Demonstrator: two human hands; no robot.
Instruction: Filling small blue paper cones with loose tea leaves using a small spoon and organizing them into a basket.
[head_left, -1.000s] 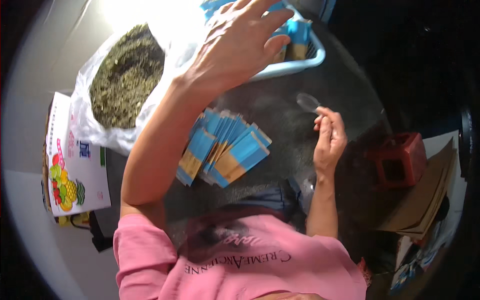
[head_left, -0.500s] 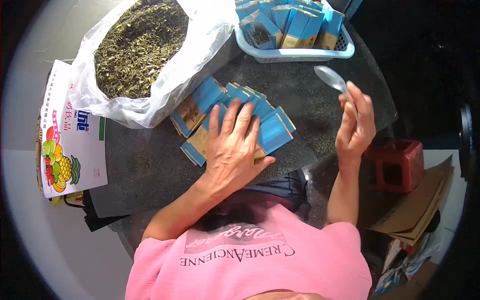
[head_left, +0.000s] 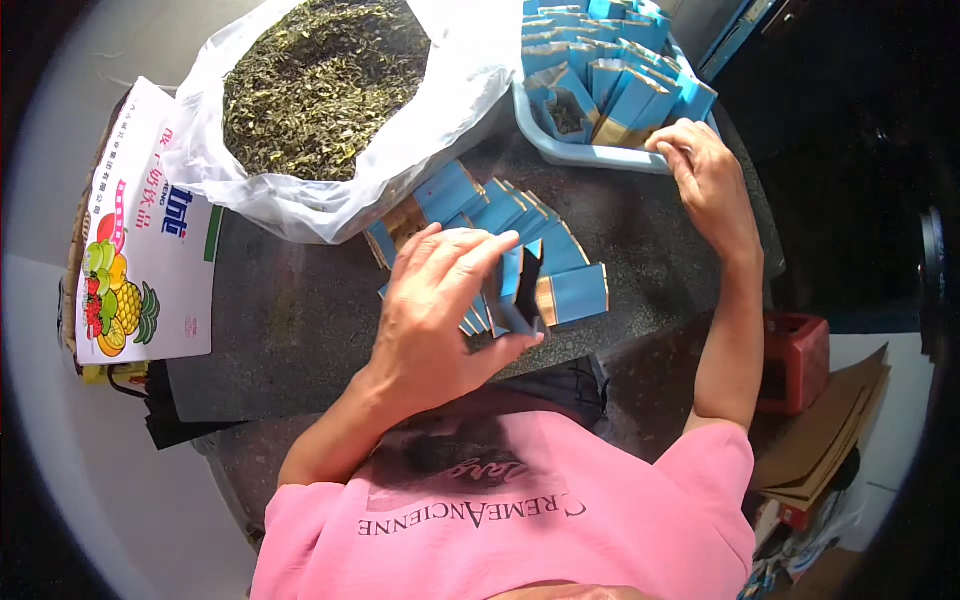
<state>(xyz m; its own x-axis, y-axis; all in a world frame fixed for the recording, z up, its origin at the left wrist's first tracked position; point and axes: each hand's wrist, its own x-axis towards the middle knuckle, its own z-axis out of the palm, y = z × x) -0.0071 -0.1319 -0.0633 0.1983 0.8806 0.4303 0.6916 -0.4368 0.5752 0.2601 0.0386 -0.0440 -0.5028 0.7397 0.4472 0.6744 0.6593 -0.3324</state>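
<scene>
My left hand grips an opened paper packet between thumb and fingers, just above the dark speckled tabletop. The packet is a narrow, creased sleeve, blue on its outside, its mouth spread to show a dark inside. Beneath and beside it lie flat packets, fanned and overlapping, smooth blue at one end and kraft brown at the other. My right hand is at the near rim of a pale blue plastic basket, its fingers curled in; I cannot tell whether they hold anything. Blue packets stand crowded inside the basket, one gaping packet showing dark leaf. A thin, crinkled white plastic bag bulges with dry, curled green-brown leaves. Left of it, a white carton bears printed fruit and red and blue characters; dark lettering crosses my pink shirt.
</scene>
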